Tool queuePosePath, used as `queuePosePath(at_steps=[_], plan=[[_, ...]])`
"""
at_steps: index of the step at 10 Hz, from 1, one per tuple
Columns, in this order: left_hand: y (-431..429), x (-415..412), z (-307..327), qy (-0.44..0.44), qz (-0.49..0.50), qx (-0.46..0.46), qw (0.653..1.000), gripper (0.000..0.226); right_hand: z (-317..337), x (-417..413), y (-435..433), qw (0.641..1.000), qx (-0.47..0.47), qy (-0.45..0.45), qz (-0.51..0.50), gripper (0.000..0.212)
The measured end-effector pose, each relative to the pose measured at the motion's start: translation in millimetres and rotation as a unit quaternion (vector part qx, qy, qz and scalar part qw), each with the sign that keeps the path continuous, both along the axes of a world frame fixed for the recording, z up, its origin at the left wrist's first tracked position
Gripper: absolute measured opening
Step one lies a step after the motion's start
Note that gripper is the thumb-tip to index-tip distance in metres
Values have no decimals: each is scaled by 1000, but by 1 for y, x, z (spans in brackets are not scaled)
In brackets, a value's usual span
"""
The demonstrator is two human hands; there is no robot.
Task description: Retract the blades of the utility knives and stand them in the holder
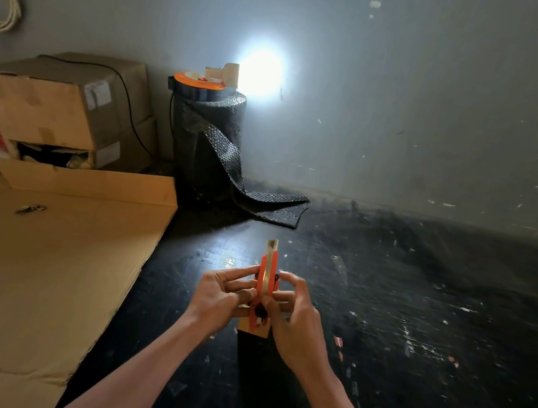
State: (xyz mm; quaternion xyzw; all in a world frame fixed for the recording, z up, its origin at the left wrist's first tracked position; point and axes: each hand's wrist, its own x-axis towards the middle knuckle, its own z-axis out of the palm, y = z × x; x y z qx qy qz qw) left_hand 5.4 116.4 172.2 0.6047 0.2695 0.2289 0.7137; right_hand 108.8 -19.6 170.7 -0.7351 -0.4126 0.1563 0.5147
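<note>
Both hands meet over the dark floor point(416, 328), holding an orange utility knife point(267, 273) upright between them. The left hand point(220, 295) pinches the knife's left side with its fingers point(244, 274), and the right hand point(296, 318) closes on the right side, its fingers point(288, 281) curled round the body. A short pale length of blade point(272, 245) stands out of the top, far end of the knife. The lower half of the knife is hidden behind the fingers; something black shows there, but I cannot tell what it is. Just beneath the hands a tan holder point(253, 329) peeks out, mostly covered, its contents hard to make out. To the left lies flat cardboard point(36, 275) with a small metal thing on it, too blurred to name. Far left sit cardboard boxes point(63, 105), and beside them a roll of dark bubble wrap point(206, 146) under a glaring lamp point(262, 71).
</note>
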Motion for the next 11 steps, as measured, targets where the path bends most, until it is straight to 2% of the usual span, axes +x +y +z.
queuePosePath(at_steps=[1,2,3,4,5,7,9,11], plan=[[3,9,-6,11,-20,23,999,49,0,12,14,1000,4,-2,-22,43],[14,21,-20,10,-1,36,999,45,-3,23,29,999,14,15,-39,29],[26,30,-31,55,38,120,990,40,-2,36,43,998,-3,32,-56,20],[39,39,-43,143,50,218,964,47,-6,52,57,997,-24,36,-68,15],[51,45,-59,218,25,252,943,67,-19,64,70,995,-51,19,-83,14],[61,61,-90,289,-52,212,932,97,-54,72,90,990,-103,13,-93,12],[65,71,-108,292,-51,213,931,71,-81,74,98,981,-157,-17,-116,8],[69,75,-133,261,-29,189,946,73,-93,78,97,978,-165,1,-126,9]])
